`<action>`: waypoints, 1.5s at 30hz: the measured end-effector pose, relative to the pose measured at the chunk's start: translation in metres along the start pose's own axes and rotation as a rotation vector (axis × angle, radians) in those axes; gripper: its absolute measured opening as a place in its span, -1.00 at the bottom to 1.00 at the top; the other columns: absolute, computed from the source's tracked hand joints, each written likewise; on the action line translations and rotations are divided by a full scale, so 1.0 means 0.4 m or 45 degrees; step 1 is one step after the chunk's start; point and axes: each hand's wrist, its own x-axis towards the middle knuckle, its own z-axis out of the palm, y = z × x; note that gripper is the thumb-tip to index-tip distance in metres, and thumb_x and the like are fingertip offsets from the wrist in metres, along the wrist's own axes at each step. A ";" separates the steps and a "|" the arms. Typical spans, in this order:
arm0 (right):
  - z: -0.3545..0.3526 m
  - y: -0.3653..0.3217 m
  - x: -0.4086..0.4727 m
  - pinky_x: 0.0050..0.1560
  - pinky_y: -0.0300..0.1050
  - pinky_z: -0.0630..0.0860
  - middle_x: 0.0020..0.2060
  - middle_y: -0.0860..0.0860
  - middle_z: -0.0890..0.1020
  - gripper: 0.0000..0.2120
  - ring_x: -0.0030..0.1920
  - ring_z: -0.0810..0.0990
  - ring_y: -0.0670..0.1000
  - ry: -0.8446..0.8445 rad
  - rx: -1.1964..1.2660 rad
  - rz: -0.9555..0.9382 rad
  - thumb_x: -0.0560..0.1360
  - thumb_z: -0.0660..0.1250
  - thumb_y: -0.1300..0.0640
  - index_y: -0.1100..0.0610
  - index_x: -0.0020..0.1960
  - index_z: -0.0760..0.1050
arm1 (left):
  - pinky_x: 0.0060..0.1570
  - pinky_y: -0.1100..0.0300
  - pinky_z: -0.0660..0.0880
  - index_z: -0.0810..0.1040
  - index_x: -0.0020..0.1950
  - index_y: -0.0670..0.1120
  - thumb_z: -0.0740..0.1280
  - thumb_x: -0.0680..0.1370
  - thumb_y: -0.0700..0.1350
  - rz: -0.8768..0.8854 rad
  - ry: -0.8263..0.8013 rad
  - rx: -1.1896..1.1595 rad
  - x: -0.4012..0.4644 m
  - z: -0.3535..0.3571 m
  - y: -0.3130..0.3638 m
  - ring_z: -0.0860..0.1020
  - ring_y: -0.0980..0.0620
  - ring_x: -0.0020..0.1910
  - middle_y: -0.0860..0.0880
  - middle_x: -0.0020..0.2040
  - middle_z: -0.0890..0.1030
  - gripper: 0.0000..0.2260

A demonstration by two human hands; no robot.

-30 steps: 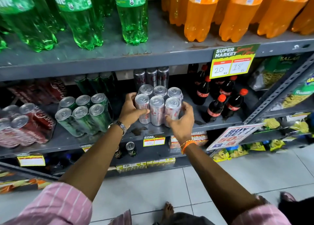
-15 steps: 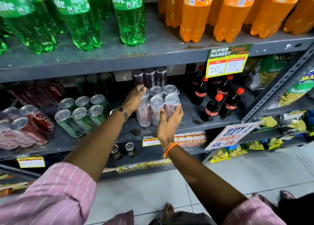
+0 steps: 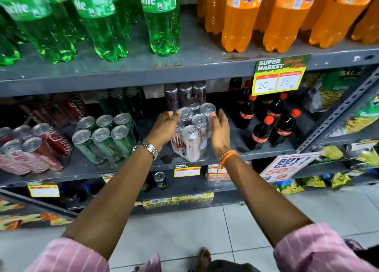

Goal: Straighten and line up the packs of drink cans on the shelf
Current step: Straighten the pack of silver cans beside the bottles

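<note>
A shrink-wrapped pack of silver cans (image 3: 191,137) stands on the middle shelf (image 3: 233,143), turned so that its long side runs slantwise front to back. My left hand (image 3: 164,127) presses against its left side, fingertips at the top of the rear cans. On the pack's right side lies my right hand (image 3: 220,133), thumb over a can. To the left stand a green can pack (image 3: 106,137) and a red can pack (image 3: 34,149), both tilted. Another silver pack (image 3: 185,93) stands behind.
Small cola bottles (image 3: 260,135) stand close to the right of my right hand. Large green and orange bottles fill the shelf above. A price sign (image 3: 281,76) hangs from that shelf's edge. Loose cans and small cartons sit on the lower shelf.
The silver pack has turned from broadside to slantwise, narrow end forward. My left hand slid from its front left to its left side, and my right hand moved to its right side.
</note>
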 end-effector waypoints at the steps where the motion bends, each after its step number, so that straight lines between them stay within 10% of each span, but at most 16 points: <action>1: 0.003 0.003 -0.025 0.53 -0.02 0.27 0.49 0.06 0.38 -0.40 0.50 0.36 0.04 0.083 0.015 -0.040 0.58 0.23 -0.08 0.15 0.54 0.26 | 0.18 0.19 0.52 0.57 0.19 -0.11 0.11 0.64 0.15 0.040 -0.015 -0.031 0.015 -0.006 0.016 0.59 0.03 0.09 -0.07 0.21 0.59 -0.59; 3: 0.025 0.010 -0.091 0.43 -0.06 0.33 0.32 0.00 0.45 -0.45 0.38 0.41 0.02 0.216 -0.022 -0.174 0.55 0.26 -0.12 0.15 0.44 0.35 | 0.00 0.32 0.47 0.54 0.26 -0.01 0.10 0.65 0.14 0.147 -0.093 0.011 0.044 -0.010 0.057 0.55 0.15 0.00 0.04 0.15 0.56 -0.64; 6: 0.083 0.023 -0.181 0.28 -0.12 0.33 0.10 -0.06 0.40 -0.49 0.21 0.38 -0.02 0.235 -0.092 -0.276 0.47 0.25 -0.24 0.08 0.26 0.42 | 0.27 0.14 0.34 0.48 0.35 -0.03 0.06 0.66 0.14 0.291 -0.211 0.377 0.110 0.026 0.106 0.49 -0.06 0.31 -0.10 0.33 0.53 -0.60; 13: 0.107 0.046 -0.197 0.29 0.06 0.39 0.13 0.05 0.43 -0.51 0.22 0.40 0.10 0.216 -0.254 -0.299 0.45 0.44 -0.07 0.16 0.23 0.38 | 0.49 -0.04 0.20 0.45 0.40 -0.06 -0.03 0.66 0.14 0.486 -0.337 1.024 0.197 0.079 0.111 0.36 -0.12 0.45 -0.10 0.46 0.41 -0.53; 22: 0.041 0.078 -0.158 0.29 0.09 0.42 0.13 0.10 0.48 -0.69 0.21 0.47 0.13 0.359 -0.216 -0.293 0.61 0.23 0.05 0.22 0.26 0.42 | 0.40 0.09 0.25 0.47 0.37 -0.08 -0.02 0.67 0.14 0.320 -0.177 0.827 0.162 0.006 0.070 0.40 -0.17 0.40 -0.18 0.42 0.42 -0.54; 30: -0.043 0.007 0.044 0.09 -0.09 0.55 -0.02 0.13 0.60 -0.74 -0.05 0.57 0.01 -0.118 0.266 0.080 0.66 0.11 0.30 0.37 0.24 0.48 | 0.20 0.07 0.35 0.55 0.24 -0.20 -0.01 0.66 0.17 0.165 0.145 0.512 0.038 -0.051 -0.020 0.49 -0.22 0.26 -0.24 0.26 0.52 -0.46; 37: -0.025 -0.032 0.135 0.37 0.25 0.46 0.10 0.25 0.60 -0.71 0.10 0.55 0.17 -0.309 0.130 0.201 0.66 0.13 0.23 0.39 0.23 0.50 | 0.21 0.19 0.32 0.51 0.33 -0.10 0.11 0.61 0.11 0.232 0.193 0.280 -0.043 -0.028 -0.129 0.48 -0.08 0.24 -0.08 0.18 0.45 -0.57; 45: -0.073 0.112 -0.002 0.07 -0.30 0.53 -0.02 -0.08 0.61 -0.79 -0.04 0.61 -0.24 -0.146 0.207 -0.044 0.52 0.40 0.24 0.08 0.12 0.49 | 0.20 -0.13 0.53 0.42 0.25 -0.17 0.52 0.37 -0.14 0.110 0.238 0.043 -0.048 0.039 -0.222 0.58 -0.14 0.19 -0.17 0.21 0.57 -0.50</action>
